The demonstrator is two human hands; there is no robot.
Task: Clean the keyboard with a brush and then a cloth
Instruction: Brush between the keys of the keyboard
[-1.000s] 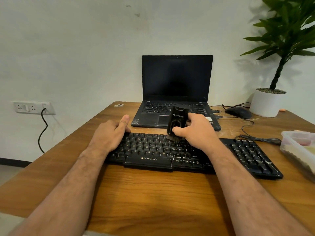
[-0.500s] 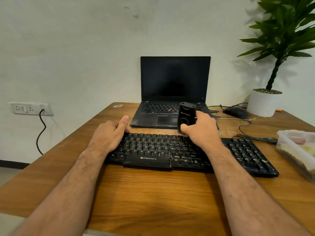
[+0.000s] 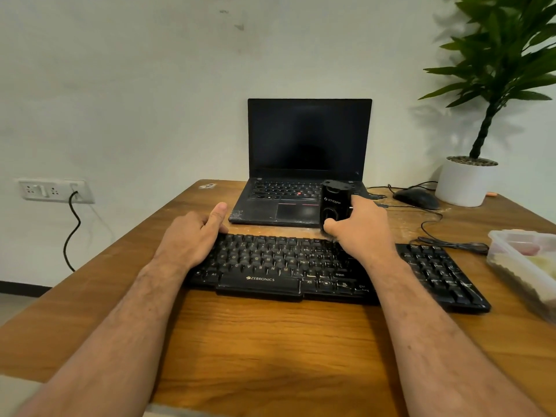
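right hand [image 3: 362, 233] grips brush [image 3: 334, 206], bristles seemingly on keyboard [image 3: 270, 260] top row.

kbd [image 3: 301, 266] center on desk [image 3: 270, 341] | laptop [image 3: 301, 176] just behind kbd | mouse [image 3: 416, 198] + plant pot [image 3: 464, 183] back-right | tub [image 3: 526, 260] right of kbd at desk edge | L hand [image 3: 192, 236] on kbd left end | R hand [image 3: 361, 230] w/ brush [image 3: 335, 203] over kbd back edge

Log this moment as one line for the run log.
stage: brushing | right hand: grip on brush, at keyboard top edge | left hand: resting on keyboard's left end | cloth: not seen
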